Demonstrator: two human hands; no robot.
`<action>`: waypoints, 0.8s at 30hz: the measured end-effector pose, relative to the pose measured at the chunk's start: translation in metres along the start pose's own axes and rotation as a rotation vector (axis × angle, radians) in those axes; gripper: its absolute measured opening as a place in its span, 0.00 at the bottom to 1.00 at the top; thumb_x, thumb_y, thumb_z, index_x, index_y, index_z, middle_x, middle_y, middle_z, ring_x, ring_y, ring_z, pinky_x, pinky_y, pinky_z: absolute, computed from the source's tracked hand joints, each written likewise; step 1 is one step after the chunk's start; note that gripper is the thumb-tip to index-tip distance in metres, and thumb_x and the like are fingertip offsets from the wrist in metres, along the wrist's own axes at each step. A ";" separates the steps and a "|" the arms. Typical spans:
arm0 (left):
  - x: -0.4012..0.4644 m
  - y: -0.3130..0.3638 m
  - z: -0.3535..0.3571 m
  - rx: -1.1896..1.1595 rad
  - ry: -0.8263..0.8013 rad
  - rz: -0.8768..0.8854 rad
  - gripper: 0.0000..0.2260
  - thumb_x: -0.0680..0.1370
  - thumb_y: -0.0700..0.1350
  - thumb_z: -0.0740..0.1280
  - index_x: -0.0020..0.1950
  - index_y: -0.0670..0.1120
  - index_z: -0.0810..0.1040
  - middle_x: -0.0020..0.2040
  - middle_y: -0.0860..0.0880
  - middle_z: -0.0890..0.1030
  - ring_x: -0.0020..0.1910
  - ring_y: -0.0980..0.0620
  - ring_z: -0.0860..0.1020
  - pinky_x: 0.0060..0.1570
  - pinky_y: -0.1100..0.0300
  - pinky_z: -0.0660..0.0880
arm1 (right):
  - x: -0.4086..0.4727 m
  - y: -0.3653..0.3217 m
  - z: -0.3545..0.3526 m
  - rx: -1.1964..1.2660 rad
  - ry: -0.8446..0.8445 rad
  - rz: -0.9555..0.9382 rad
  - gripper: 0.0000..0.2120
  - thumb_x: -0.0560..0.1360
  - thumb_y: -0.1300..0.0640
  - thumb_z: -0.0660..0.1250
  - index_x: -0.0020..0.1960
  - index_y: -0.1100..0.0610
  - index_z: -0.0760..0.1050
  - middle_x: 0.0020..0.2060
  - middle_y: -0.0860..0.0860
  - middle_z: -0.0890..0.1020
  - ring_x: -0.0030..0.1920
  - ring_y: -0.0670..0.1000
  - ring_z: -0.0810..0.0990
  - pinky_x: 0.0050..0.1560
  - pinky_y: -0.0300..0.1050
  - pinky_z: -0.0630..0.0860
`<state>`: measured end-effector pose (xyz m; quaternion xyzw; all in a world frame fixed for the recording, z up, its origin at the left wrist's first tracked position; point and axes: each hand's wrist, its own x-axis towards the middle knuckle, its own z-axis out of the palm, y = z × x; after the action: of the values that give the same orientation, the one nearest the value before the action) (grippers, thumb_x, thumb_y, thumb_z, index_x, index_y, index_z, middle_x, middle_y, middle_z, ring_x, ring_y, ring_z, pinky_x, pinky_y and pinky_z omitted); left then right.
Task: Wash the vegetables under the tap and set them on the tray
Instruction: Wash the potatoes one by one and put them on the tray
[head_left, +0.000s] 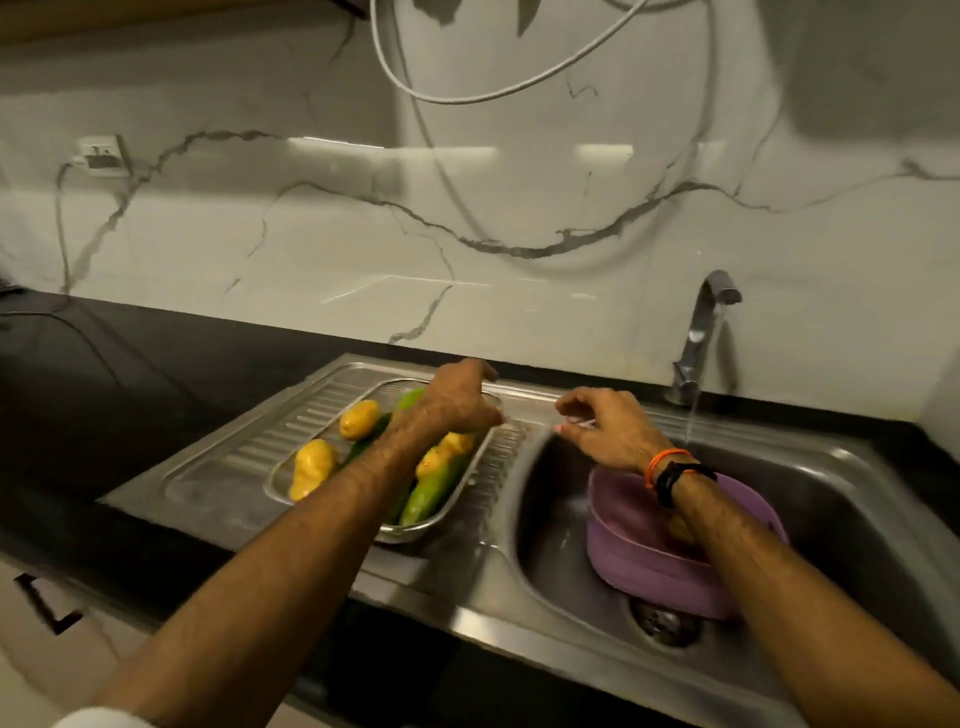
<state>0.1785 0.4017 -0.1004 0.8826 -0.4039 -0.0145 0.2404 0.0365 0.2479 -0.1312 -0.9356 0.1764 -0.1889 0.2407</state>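
Observation:
A steel mesh tray (280, 486) sits on the sink's drainboard. In it lie three yellow potatoes (358, 418) (311, 467) (447, 453), a light green gourd (431, 493) and a darker green one (370, 441). My left hand (457, 402) hovers over the tray's far end with its fingers loosely curled downward and nothing visible in them. My right hand (602, 426) hangs above the basin's left rim, fingers relaxed and empty. The tap (701, 332) runs a thin stream into the sink. A purple bowl (639, 545) stands in the basin, with one potato (680, 527) partly hidden behind my right forearm.
The steel sink (857, 499) has a drain (662, 621) just in front of the bowl. Black countertop (130, 395) stretches to the left of the ribbed drainboard (218, 467). A white cable (467, 98) loops across the marble backsplash, and a wall socket (101, 153) is at far left.

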 end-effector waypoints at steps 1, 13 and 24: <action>0.004 0.013 0.014 -0.011 -0.031 0.019 0.28 0.72 0.49 0.76 0.70 0.46 0.74 0.68 0.46 0.75 0.67 0.48 0.73 0.66 0.57 0.70 | -0.007 0.015 -0.010 -0.003 0.012 0.034 0.17 0.75 0.55 0.71 0.62 0.57 0.78 0.57 0.50 0.82 0.53 0.43 0.79 0.53 0.31 0.70; 0.023 0.098 0.161 -0.022 -0.321 0.070 0.29 0.72 0.50 0.77 0.70 0.46 0.73 0.66 0.46 0.76 0.64 0.48 0.75 0.64 0.55 0.73 | -0.085 0.161 -0.043 -0.037 -0.023 0.394 0.12 0.73 0.59 0.73 0.56 0.56 0.80 0.48 0.49 0.84 0.45 0.45 0.82 0.51 0.35 0.76; 0.042 0.102 0.247 0.097 -0.523 0.095 0.22 0.76 0.53 0.72 0.66 0.44 0.76 0.64 0.45 0.79 0.62 0.46 0.77 0.62 0.55 0.74 | -0.078 0.204 0.003 0.050 -0.129 0.466 0.08 0.73 0.53 0.73 0.51 0.54 0.82 0.43 0.47 0.85 0.44 0.44 0.82 0.49 0.36 0.78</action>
<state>0.0805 0.2123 -0.2670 0.8394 -0.4934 -0.2112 0.0858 -0.0783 0.1144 -0.2598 -0.8734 0.3671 -0.0726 0.3118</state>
